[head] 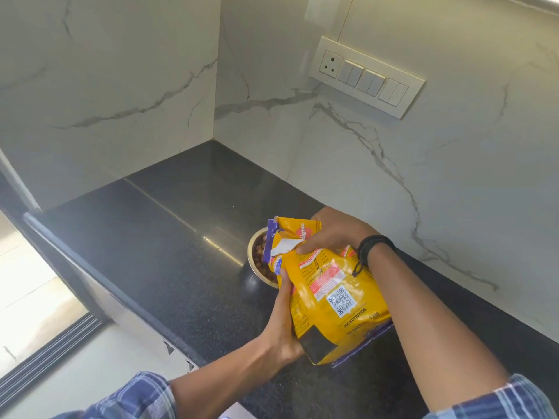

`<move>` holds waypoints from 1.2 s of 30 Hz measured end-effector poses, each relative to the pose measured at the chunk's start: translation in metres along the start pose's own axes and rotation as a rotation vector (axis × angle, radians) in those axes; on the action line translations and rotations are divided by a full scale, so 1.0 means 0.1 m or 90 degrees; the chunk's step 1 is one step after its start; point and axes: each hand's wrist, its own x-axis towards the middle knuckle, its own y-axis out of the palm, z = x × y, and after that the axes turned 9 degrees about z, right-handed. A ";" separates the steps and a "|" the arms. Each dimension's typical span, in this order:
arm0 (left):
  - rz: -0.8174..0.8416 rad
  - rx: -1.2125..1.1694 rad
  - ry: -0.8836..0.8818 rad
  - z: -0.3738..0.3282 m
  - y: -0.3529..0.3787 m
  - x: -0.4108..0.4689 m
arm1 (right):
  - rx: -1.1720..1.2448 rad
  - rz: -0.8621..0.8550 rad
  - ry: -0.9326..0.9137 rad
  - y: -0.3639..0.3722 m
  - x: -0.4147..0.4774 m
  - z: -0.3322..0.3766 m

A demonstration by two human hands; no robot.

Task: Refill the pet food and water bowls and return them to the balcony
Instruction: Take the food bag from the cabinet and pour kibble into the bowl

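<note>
While the left hand [282, 325] grips the near edge of the crinkled yellow dog-food bag [326, 294] and the right hand [332, 234] pinches its torn top, the bag tilts over a round steel bowl [257, 258] of brown kibble on the speckled black counter [169, 252].

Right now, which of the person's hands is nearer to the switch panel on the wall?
Right. The right hand grips the bag's top, below the switch panel; the left hand holds the bag lower, farther from it.
</note>
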 end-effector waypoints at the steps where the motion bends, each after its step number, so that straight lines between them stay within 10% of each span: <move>1: 0.000 0.002 0.003 0.00 -0.01 0.00 | -0.001 -0.002 -0.002 0.00 0.00 -0.01; 36: 0.065 -0.009 -0.002 0.13 -0.01 0.01 | 0.004 0.051 0.025 -0.09 -0.11 -0.10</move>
